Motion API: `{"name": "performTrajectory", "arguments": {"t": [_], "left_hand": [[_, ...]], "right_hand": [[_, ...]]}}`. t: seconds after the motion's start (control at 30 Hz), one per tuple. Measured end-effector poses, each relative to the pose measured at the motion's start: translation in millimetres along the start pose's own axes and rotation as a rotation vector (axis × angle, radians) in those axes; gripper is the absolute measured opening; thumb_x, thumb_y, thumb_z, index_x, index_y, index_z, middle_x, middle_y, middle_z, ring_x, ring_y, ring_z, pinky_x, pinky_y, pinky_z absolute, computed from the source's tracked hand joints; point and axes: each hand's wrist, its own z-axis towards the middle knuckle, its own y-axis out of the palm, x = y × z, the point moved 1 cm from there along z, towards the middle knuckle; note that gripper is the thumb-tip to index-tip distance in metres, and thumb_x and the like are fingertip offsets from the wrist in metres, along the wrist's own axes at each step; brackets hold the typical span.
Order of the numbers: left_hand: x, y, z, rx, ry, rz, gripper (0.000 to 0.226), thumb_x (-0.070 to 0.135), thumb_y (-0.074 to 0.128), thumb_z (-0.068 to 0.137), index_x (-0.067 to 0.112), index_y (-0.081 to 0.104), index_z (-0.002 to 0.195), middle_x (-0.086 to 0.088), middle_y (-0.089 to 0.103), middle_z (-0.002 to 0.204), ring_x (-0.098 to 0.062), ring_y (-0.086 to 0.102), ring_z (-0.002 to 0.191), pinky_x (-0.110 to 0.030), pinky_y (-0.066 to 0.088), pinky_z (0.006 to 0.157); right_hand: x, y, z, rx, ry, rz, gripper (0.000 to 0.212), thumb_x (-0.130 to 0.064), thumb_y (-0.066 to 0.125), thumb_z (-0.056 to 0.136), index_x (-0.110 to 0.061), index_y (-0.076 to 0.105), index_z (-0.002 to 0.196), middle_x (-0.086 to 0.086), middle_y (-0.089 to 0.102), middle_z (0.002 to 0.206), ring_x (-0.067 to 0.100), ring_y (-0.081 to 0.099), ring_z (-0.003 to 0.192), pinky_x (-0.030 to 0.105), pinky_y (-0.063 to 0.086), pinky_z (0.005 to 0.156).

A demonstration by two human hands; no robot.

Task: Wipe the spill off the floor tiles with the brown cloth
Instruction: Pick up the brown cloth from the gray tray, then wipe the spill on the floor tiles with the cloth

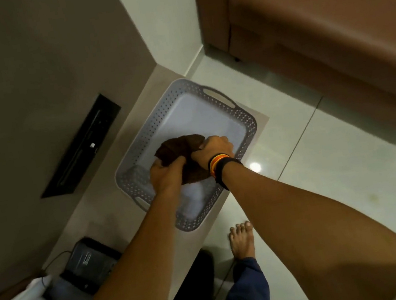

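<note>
Brown terry-like fabric is bunching between both hands over the grey perforated basket (246, 119), which is sitting on the pale floor tiles (346, 153) in the corner beside the brown sofa (315, 29). The brown cloth (178, 147) is hanging just above the basket's near half, partly inside its rim. The left hand (164, 175) is closing its fingers around the cloth's nearer end, and the right hand (215, 150), wearing banded bracelets at the wrist, is gripping the farther end in a fist; the two are nearly touching.

This is looking like gathering or wringing the cloth before wiping. No spill is clearly showing on the tiles around the basket; a bright spot to the basket's right is probably a lamp reflection, though I cannot tell for sure. To do this step well, both hands should be keeping a firm hold, folding the cloth into a flat pad rather than a ball, and lifting it clear of the basket rim without snagging. A bare foot (241, 241) is standing just in front of the basket, so wet tiles there could be slippery.
</note>
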Motion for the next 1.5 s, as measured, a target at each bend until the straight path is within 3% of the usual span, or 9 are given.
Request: {"name": "performTrajectory", "arguments": {"t": [0.13,0.27,0.4,0.7,0.9,1.03,1.13,1.3,1.5], "left_hand": [[26,1,-50,-0.096,0.114,-0.113,0.028,0.008,0.07,0.086,0.026,0.077,0.107,-0.004,0.079,0.102,-0.018,0.078,0.088,-0.03,0.065,0.067],[44,15,-112,-0.171,0.263,0.026,0.035,0.02,0.072,0.088,0.032,0.069,0.121,0.007,0.075,0.107,-0.01,0.074,0.09,-0.028,0.06,0.071],[24,83,-171,-0.335,0.322,0.092,0.049,0.014,0.074,0.087,0.018,0.061,0.134,-0.006,0.074,0.121,-0.019,0.073,0.104,-0.033,0.059,0.08],[-163,275,-264,-0.693,0.259,0.44,0.08,0.0,0.089,0.072,0.025,0.047,0.135,0.004,0.067,0.107,-0.009,0.068,0.095,-0.015,0.059,0.065],[-315,361,-276,-0.816,0.306,0.712,0.081,0.009,0.089,0.075,0.029,0.041,0.137,0.008,0.066,0.103,-0.023,0.069,0.109,-0.032,0.061,0.09],[-395,410,-251,-0.924,0.284,0.877,0.101,0.017,0.089,0.077,0.027,0.026,0.156,-0.004,0.061,0.134,-0.023,0.062,0.122,-0.03,0.055,0.095],[-433,436,-211,-1.04,0.415,1.097,0.112,0.019,0.089,0.078,0.023,0.018,0.164,-0.005,0.047,0.155,-0.026,0.046,0.144,-0.034,0.043,0.113],[-442,482,-131,-0.856,0.993,1.504,0.127,0.04,0.087,0.078,0.014,-0.001,0.167,-0.016,-0.009,0.175,-0.033,-0.011,0.162,-0.049,-0.005,0.131],[-432,527,-79,-0.794,0.935,1.724,0.184,0.07,0.094,0.039,0.012,-0.037,0.155,-0.025,-0.047,0.159,-0.041,-0.044,0.148,-0.064,-0.027,0.116]], "right_hand": [[17,-30,-26,-0.071,-0.043,0.452,0.028,-0.02,0.071,0.083,-0.018,0.05,0.064,0.007,0.056,0.07,0.03,0.061,0.075,0.047,0.058,0.081],[66,-89,-57,-0.079,-0.066,0.853,0.018,-0.019,0.076,0.084,-0.016,0.062,0.096,0.009,0.072,0.102,0.032,0.071,0.102,0.044,0.06,0.092],[156,-149,-86,-0.033,-0.012,1.027,0.034,-0.016,0.077,0.081,-0.012,0.067,0.113,0.008,0.075,0.105,0.024,0.073,0.094,0.039,0.064,0.086],[461,-195,-132,0.387,0.322,1.045,0.037,-0.008,0.075,0.089,-0.008,0.064,0.124,0.019,0.07,0.13,0.038,0.068,0.118,0.053,0.056,0.103],[623,-151,-118,0.543,0.456,0.973,0.037,-0.007,0.064,0.096,-0.013,0.062,0.132,0.016,0.071,0.128,0.036,0.067,0.119,0.043,0.056,0.102],[711,-123,-83,0.683,0.503,0.898,0.042,-0.013,0.065,0.096,-0.016,0.058,0.138,0.014,0.07,0.128,0.033,0.068,0.119,0.036,0.055,0.099],[764,-90,-55,0.754,0.586,0.839,0.061,-0.023,0.064,0.099,-0.013,0.041,0.154,0.015,0.058,0.149,0.034,0.059,0.133,0.042,0.048,0.114],[785,-34,14,0.786,0.416,0.777,0.077,-0.044,0.058,0.1,-0.009,0.026,0.16,0.019,0.033,0.164,0.036,0.029,0.155,0.049,0.026,0.129],[785,-26,109,0.825,0.75,0.617,0.099,-0.069,0.03,0.099,-0.005,-0.008,0.163,0.021,-0.013,0.173,0.039,-0.015,0.161,0.064,-0.006,0.127]]}}
